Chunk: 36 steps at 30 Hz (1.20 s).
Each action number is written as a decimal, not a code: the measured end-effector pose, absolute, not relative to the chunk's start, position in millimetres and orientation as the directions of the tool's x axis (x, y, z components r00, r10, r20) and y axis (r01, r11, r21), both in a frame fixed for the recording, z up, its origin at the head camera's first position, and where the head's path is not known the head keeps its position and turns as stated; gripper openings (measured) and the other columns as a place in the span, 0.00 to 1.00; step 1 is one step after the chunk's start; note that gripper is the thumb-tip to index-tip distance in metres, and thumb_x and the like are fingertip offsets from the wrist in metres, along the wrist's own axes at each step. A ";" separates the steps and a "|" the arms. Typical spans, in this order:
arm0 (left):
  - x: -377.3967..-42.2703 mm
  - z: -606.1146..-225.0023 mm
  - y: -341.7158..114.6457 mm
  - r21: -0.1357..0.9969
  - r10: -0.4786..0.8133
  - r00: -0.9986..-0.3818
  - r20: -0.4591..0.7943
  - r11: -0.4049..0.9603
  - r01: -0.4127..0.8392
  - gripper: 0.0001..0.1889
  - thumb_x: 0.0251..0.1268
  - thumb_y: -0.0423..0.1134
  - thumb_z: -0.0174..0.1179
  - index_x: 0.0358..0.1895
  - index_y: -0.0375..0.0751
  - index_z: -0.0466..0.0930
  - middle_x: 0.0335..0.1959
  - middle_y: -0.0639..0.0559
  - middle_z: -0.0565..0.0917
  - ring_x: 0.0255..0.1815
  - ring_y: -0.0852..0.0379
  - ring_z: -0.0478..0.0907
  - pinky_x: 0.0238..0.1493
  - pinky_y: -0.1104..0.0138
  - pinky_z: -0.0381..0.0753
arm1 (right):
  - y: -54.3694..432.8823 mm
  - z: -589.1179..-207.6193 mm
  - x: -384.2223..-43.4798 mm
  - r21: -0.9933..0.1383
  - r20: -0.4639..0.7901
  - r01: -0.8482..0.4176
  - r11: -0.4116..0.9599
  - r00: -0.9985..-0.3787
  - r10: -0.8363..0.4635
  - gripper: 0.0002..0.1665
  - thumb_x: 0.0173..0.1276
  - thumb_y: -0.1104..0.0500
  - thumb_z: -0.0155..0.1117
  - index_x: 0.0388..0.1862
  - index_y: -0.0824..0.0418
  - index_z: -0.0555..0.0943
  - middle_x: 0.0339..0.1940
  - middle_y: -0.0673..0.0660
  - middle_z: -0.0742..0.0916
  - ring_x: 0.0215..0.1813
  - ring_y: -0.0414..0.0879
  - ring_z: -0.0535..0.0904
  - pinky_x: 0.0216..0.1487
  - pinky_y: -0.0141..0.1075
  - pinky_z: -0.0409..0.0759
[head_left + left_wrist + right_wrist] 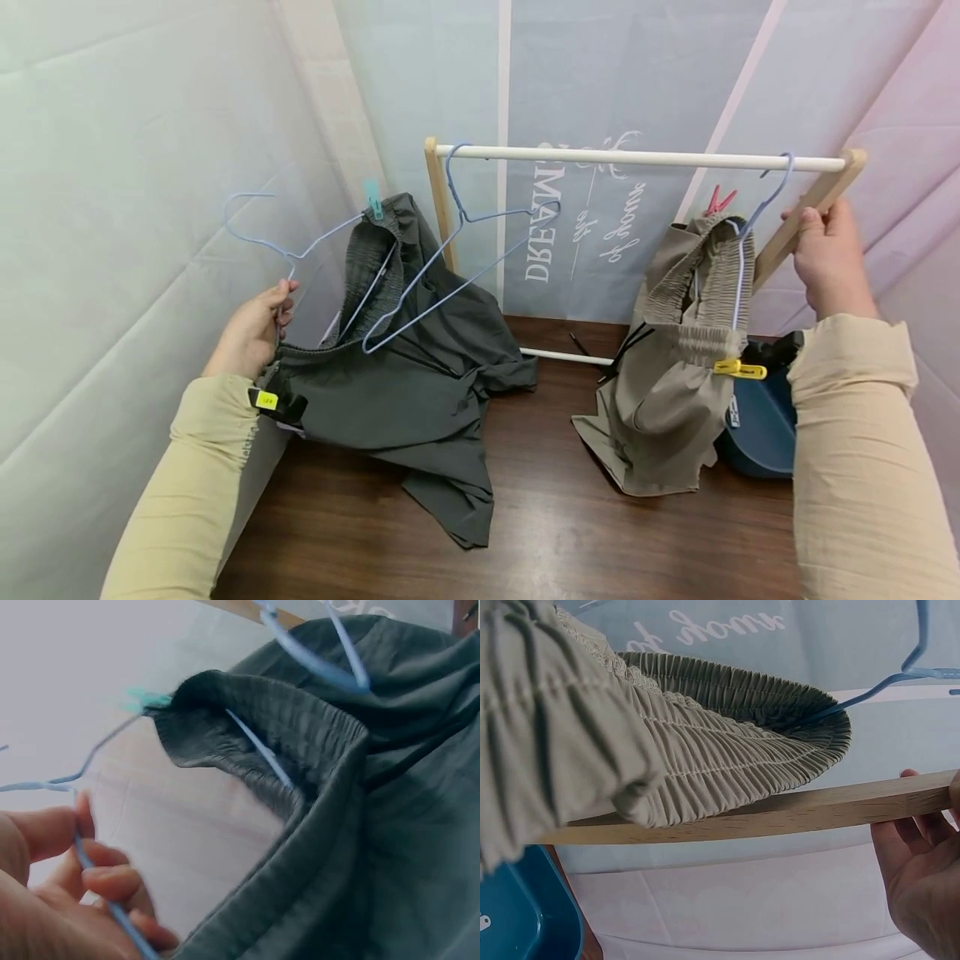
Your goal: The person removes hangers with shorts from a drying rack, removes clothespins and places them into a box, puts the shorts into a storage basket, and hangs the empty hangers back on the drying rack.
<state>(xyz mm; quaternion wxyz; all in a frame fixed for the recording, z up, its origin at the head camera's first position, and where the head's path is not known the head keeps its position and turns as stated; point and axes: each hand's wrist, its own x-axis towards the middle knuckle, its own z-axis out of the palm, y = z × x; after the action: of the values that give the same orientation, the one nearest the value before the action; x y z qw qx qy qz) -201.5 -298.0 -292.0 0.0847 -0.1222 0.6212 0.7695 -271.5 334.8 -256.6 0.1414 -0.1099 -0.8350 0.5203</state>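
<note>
My left hand [251, 333] pinches a blue wire hanger [227, 212] just below its hook, off the rack. Dark grey shorts [390, 408] hang from this hanger, tilted, their elastic waistband spread. A teal clothespin [374, 201] clips the waistband at one hanger end; the end nearer my left hand is hidden. Over at the right, my right hand [832, 258] grips the wooden side post [817, 812] of a clothes rack. Beside that post, khaki shorts [667, 417] hang on another blue hanger [772, 196], with a red clothespin [718, 201] and a yellow clothespin [740, 369].
The rack's white rod [637, 157] runs across the back. A bare blue hanger [483, 217] hangs near its left end, in front of the dark shorts. A blue basin [761, 450] stands on the brown wooden surface [555, 517] behind the khaki shorts. Fabric curtains surround the space.
</note>
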 end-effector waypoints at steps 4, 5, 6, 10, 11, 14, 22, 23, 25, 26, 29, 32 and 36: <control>-197.0 -289.3 -296.3 0.920 -0.111 -0.960 -0.259 -0.330 -0.210 0.19 0.74 0.50 0.44 0.25 0.58 0.80 0.22 0.64 0.66 0.25 0.64 0.55 0.31 0.70 0.49 | 335.4 -257.3 -271.4 -0.901 0.121 0.035 0.432 -0.937 0.329 0.18 0.76 0.44 0.27 0.63 0.34 0.56 0.43 0.27 0.67 0.73 0.40 0.60 0.75 0.43 0.56; -196.0 -287.9 -295.8 0.911 -0.130 -0.958 -0.256 -0.363 -0.195 0.19 0.74 0.49 0.44 0.25 0.56 0.80 0.22 0.63 0.66 0.26 0.64 0.54 0.31 0.70 0.49 | 335.5 -257.6 -272.0 -0.902 0.123 0.033 0.431 -0.936 0.329 0.18 0.76 0.44 0.27 0.63 0.34 0.56 0.43 0.27 0.67 0.73 0.40 0.60 0.74 0.42 0.56; -195.2 -286.4 -295.1 0.903 -0.154 -0.955 -0.254 -0.390 -0.177 0.19 0.74 0.48 0.45 0.24 0.55 0.80 0.22 0.63 0.66 0.26 0.64 0.54 0.31 0.70 0.49 | 335.9 -257.9 -272.2 -0.903 0.124 0.030 0.429 -0.937 0.328 0.18 0.76 0.44 0.27 0.62 0.34 0.56 0.43 0.27 0.67 0.73 0.40 0.60 0.75 0.43 0.56; -193.4 -280.2 -292.8 0.884 -0.230 -0.946 -0.231 -0.456 -0.105 0.16 0.73 0.47 0.47 0.26 0.53 0.80 0.24 0.63 0.70 0.25 0.64 0.56 0.29 0.70 0.49 | 337.6 -258.6 -273.6 -0.911 0.133 0.014 0.412 -0.937 0.324 0.17 0.76 0.44 0.29 0.61 0.35 0.57 0.42 0.28 0.69 0.72 0.39 0.62 0.76 0.43 0.55; -193.2 -279.1 -292.7 0.886 -0.234 -0.948 -0.215 -0.454 -0.089 0.16 0.74 0.47 0.47 0.28 0.52 0.79 0.24 0.63 0.71 0.25 0.65 0.57 0.29 0.70 0.50 | 337.9 -258.8 -273.8 -0.913 0.138 0.007 0.409 -0.936 0.324 0.16 0.76 0.45 0.29 0.60 0.35 0.58 0.42 0.28 0.69 0.71 0.39 0.63 0.76 0.43 0.54; -193.2 -276.4 -292.8 0.887 -0.204 -0.966 -0.162 -0.458 -0.052 0.14 0.75 0.45 0.46 0.31 0.51 0.78 0.23 0.62 0.72 0.24 0.64 0.57 0.28 0.69 0.50 | 339.3 -258.6 -274.0 -0.917 0.136 0.004 0.400 -0.937 0.321 0.16 0.76 0.45 0.29 0.60 0.35 0.58 0.42 0.28 0.69 0.71 0.38 0.63 0.77 0.43 0.54; -196.0 -272.2 -291.3 0.847 -0.205 -0.975 -0.089 -0.531 0.034 0.12 0.73 0.39 0.48 0.30 0.45 0.79 0.21 0.56 0.70 0.22 0.62 0.55 0.25 0.72 0.50 | 339.1 -258.5 -273.0 -0.919 0.125 0.012 0.394 -0.940 0.319 0.17 0.76 0.44 0.29 0.61 0.34 0.58 0.42 0.28 0.69 0.72 0.39 0.61 0.77 0.43 0.54; -195.8 -271.8 -291.0 0.847 -0.221 -0.971 -0.090 -0.530 0.042 0.12 0.73 0.39 0.48 0.31 0.45 0.79 0.21 0.56 0.70 0.22 0.62 0.55 0.25 0.72 0.50 | 338.8 -258.7 -273.1 -0.919 0.124 0.012 0.394 -0.940 0.317 0.17 0.76 0.44 0.29 0.61 0.34 0.58 0.42 0.28 0.69 0.72 0.39 0.61 0.77 0.43 0.54; -195.2 -270.7 -290.9 0.841 -0.249 -0.964 -0.097 -0.538 0.054 0.11 0.73 0.40 0.49 0.31 0.45 0.78 0.21 0.57 0.70 0.22 0.62 0.56 0.26 0.72 0.50 | 338.4 -259.2 -273.3 -0.919 0.125 0.010 0.395 -0.941 0.314 0.17 0.76 0.44 0.29 0.61 0.35 0.57 0.42 0.28 0.69 0.72 0.39 0.61 0.76 0.43 0.54; -194.9 -270.0 -291.3 0.833 -0.259 -0.960 -0.102 -0.550 0.060 0.11 0.72 0.40 0.49 0.32 0.45 0.78 0.22 0.57 0.70 0.23 0.62 0.56 0.26 0.72 0.50 | 338.1 -259.4 -273.4 -0.918 0.125 0.010 0.396 -0.941 0.315 0.17 0.76 0.44 0.29 0.61 0.34 0.57 0.42 0.28 0.69 0.72 0.39 0.61 0.76 0.43 0.54; -194.3 -266.3 -292.7 0.797 -0.274 -0.954 -0.122 -0.599 0.070 0.09 0.72 0.40 0.49 0.34 0.44 0.77 0.23 0.56 0.70 0.24 0.62 0.56 0.26 0.72 0.51 | 338.6 -259.8 -273.5 -0.918 0.117 0.017 0.396 -0.942 0.313 0.18 0.76 0.43 0.29 0.62 0.34 0.56 0.43 0.28 0.69 0.73 0.40 0.60 0.76 0.44 0.53; -194.3 -261.8 -292.8 0.777 -0.303 -0.942 -0.147 -0.625 0.080 0.09 0.72 0.40 0.49 0.35 0.44 0.77 0.24 0.56 0.69 0.25 0.62 0.56 0.26 0.72 0.52 | 339.5 -259.7 -273.3 -0.921 0.105 0.028 0.389 -0.943 0.315 0.19 0.76 0.43 0.29 0.63 0.34 0.55 0.44 0.28 0.68 0.74 0.41 0.58 0.77 0.46 0.51; -196.2 -257.4 -285.0 0.835 -0.446 -0.879 -0.170 -0.539 0.112 0.09 0.71 0.45 0.52 0.35 0.47 0.77 0.28 0.58 0.66 0.26 0.62 0.54 0.23 0.73 0.53 | 340.4 -259.7 -273.7 -0.921 0.104 0.029 0.389 -0.943 0.315 0.19 0.76 0.43 0.29 0.63 0.34 0.55 0.44 0.28 0.68 0.74 0.41 0.58 0.77 0.46 0.51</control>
<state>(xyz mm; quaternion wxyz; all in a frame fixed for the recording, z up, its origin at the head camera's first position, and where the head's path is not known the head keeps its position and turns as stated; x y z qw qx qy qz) -196.2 -285.0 -257.4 -0.1628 -0.1850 0.4519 0.8574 -273.7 340.4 -259.7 0.1318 -0.1044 -0.8228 0.5429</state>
